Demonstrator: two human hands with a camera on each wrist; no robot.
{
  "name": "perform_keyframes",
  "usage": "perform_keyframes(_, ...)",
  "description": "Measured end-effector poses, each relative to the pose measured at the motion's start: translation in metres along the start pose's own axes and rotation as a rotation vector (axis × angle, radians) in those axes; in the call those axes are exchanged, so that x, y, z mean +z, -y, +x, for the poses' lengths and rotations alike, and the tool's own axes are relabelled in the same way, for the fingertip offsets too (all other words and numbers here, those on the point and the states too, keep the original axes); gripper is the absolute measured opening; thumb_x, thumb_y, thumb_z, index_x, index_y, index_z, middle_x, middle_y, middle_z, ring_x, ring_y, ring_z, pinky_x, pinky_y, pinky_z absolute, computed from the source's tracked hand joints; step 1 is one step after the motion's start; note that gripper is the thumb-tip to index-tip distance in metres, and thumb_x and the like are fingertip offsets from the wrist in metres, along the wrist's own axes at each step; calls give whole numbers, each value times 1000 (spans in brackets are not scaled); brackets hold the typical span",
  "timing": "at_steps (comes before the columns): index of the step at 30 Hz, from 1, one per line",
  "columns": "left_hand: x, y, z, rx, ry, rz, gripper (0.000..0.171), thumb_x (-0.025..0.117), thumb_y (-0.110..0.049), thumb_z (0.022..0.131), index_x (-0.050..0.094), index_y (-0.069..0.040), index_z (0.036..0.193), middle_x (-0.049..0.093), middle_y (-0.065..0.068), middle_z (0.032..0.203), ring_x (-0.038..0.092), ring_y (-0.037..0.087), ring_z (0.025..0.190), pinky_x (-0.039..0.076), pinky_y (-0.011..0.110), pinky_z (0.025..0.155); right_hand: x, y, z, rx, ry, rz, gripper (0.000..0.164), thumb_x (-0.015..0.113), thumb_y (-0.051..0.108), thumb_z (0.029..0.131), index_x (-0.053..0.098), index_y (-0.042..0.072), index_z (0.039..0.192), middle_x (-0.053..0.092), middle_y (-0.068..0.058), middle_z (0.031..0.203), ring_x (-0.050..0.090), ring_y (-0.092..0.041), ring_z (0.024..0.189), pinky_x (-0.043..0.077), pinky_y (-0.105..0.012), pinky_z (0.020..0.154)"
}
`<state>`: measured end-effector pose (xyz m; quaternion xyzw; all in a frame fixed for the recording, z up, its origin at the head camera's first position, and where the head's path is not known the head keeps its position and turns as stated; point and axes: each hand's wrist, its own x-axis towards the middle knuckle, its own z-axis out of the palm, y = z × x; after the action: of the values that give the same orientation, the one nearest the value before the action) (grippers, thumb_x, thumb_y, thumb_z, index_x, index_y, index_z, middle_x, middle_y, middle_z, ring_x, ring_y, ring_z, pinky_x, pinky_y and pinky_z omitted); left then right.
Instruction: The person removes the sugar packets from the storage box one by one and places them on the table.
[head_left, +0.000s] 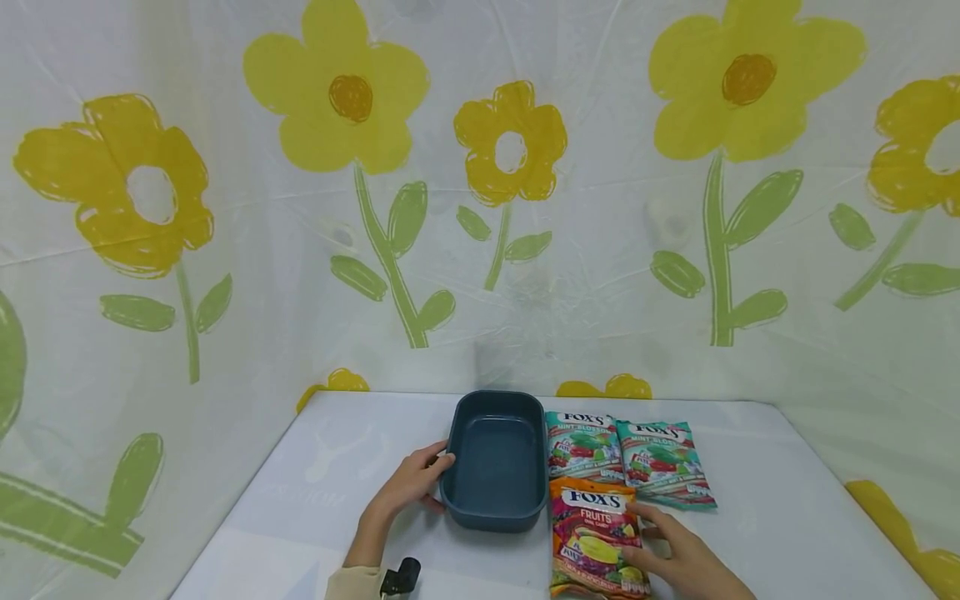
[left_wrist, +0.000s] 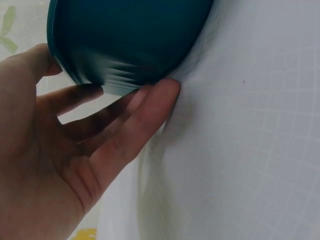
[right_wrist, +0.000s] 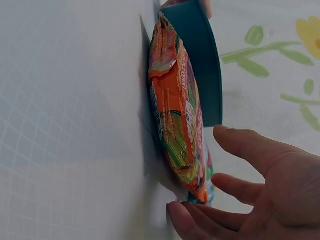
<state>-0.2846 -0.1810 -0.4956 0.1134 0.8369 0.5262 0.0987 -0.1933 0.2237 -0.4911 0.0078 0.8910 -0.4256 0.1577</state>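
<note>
A dark blue rectangular tub (head_left: 495,521) stands open-topped in the middle of the table. My left hand (head_left: 412,479) holds its left side. In the left wrist view, the thumb hooks at the rim and the fingers (left_wrist: 137,120) lie against the outer wall. Right of the tub's near end lies an orange and red bag of Fox's fruit candy (head_left: 596,542). At its right edge is my right hand (head_left: 678,554), thumb and fingers spread apart around that edge. In the right wrist view, the candy bag's crimped end points at these fingers; firm contact cannot be made out.
Two green Fox's mint candy bags, a left one (head_left: 585,446) and a right one (head_left: 666,467), lie side by side behind the orange bag. The white table (head_left: 757,508) ends at a flower-printed curtain (head_left: 600,333) behind and at both sides.
</note>
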Motion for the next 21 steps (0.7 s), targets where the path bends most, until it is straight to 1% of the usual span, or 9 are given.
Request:
perform_keyframes(7, 1, -2, -3, 0, -10, -5, 61, 50, -38, 102, 38, -1, 149, 58, 27, 129, 64, 31, 107, 61, 36, 58, 0, 0, -2, -4, 1, 13, 73, 68, 47, 89, 44, 5, 143, 50, -25, 138, 56, -39, 115, 56, -54, 84)
perform_keyframes(9, 0, -4, -5, -3, -14, -2, 61, 50, -38, 102, 38, -1, 149, 58, 27, 128, 63, 30, 106, 61, 36, 58, 0, 1, -2, -20, 3, 10, 71, 68, 45, 89, 45, 5, 143, 51, -25, 138, 57, -38, 115, 56, -54, 84)
perform_keyframes(11, -2, -6, -5, -4, -26, 17, 61, 50, -39, 102, 38, -1, 149, 58, 27, 127, 63, 29, 104, 61, 36, 58, -1, 4, -3, -44, -23, -19, 70, 68, 45, 89, 46, 4, 142, 52, -24, 138, 59, -38, 114, 57, -53, 84)
perform_keyframes(13, -3, -10, -5, 7, -62, 70, 61, 49, -40, 102, 39, -2, 149, 60, 25, 126, 63, 27, 103, 62, 35, 60, -5, 6, -2, -87, -77, -83, 70, 68, 47, 89, 48, 5, 141, 53, -24, 138, 58, -41, 116, 57, -54, 84)
perform_keyframes(14, -3, -12, -5, 26, -91, 109, 61, 49, -41, 102, 41, -2, 148, 61, 24, 126, 63, 28, 103, 62, 36, 63, -8, 7, -1, -116, -115, -131, 71, 67, 49, 89, 48, 5, 142, 52, -25, 139, 57, -44, 118, 55, -57, 86)
perform_keyframes(15, -4, -14, -5, 46, -128, 162, 60, 48, -41, 102, 42, -2, 147, 61, 24, 126, 64, 30, 105, 62, 39, 69, -12, 7, 0, -144, -167, -192, 72, 66, 51, 88, 48, 6, 141, 52, -25, 140, 55, -46, 119, 54, -60, 87)
perform_keyframes(17, -5, -18, -5, 69, -217, 274, 61, 48, -44, 101, 42, -4, 147, 59, 23, 132, 61, 35, 115, 59, 47, 86, -19, 6, 6, -217, -295, -319, 76, 65, 56, 87, 47, 7, 143, 49, -26, 143, 49, -51, 124, 51, -66, 88)
perform_keyframes(19, -7, -19, -7, 78, -304, 393, 64, 48, -46, 101, 40, -5, 149, 52, 24, 141, 51, 40, 129, 48, 56, 103, -28, 2, 14, -297, -422, -446, 81, 65, 57, 87, 42, 7, 146, 44, -29, 145, 42, -55, 129, 44, -73, 90)
perform_keyframes(21, -9, -19, -10, 68, -364, 522, 67, 48, -48, 100, 36, -8, 152, 42, 25, 150, 36, 44, 141, 32, 65, 112, -37, -5, 22, -323, -529, -552, 86, 64, 60, 86, 37, 8, 149, 38, -30, 149, 36, -56, 133, 36, -79, 94)
